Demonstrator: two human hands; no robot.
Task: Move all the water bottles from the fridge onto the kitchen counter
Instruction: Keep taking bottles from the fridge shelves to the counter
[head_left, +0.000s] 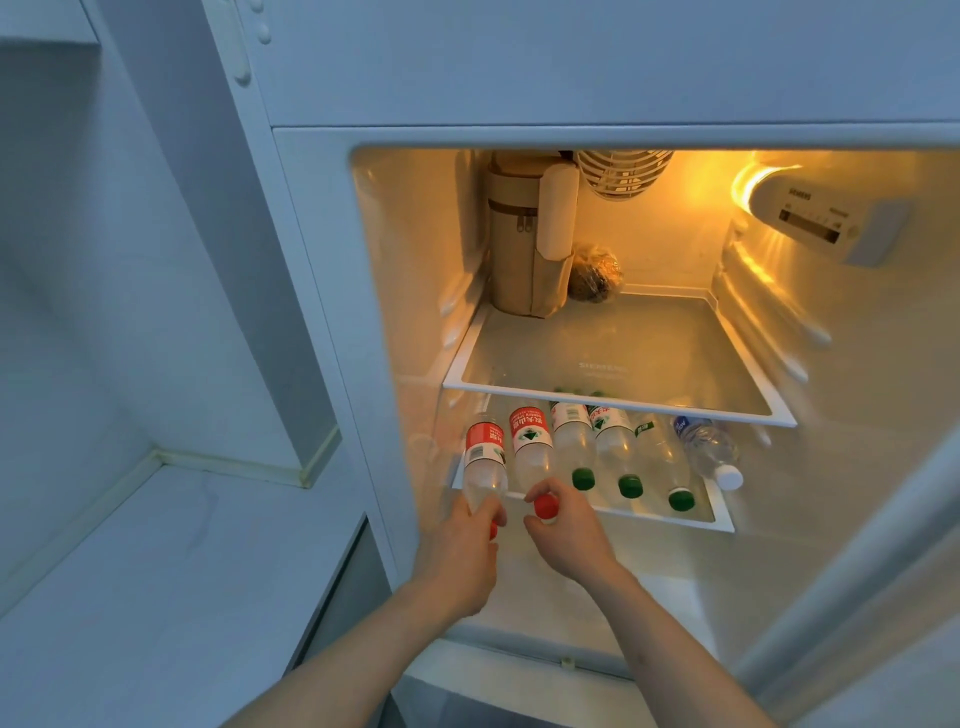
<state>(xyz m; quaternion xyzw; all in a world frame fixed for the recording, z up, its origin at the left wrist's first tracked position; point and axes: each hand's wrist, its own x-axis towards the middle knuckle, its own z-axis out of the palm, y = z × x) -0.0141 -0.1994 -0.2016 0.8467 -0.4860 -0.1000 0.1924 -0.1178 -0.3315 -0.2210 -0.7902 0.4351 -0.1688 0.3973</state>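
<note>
Water bottles (613, 447) of clear ribbed plastic lie in a row on the lower glass shelf (719, 514). Left hand (462, 545) grips the red-capped bottle (484, 462) at nine o'clock; right hand (566, 530) pinches its neighbour's red cap (545, 506). Three green-capped ones lie toward three o'clock.

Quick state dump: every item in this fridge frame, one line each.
fridge door: open
interior light: on
left hand: grips leftmost red-cap bottle at the neck
right hand: fingers curled round second red-cap bottle at its cap
three green-cap bottles: lying on lower shelf, untouched
white-cap bottle: lying, untouched
beige bag: upright, upper shelf
</note>
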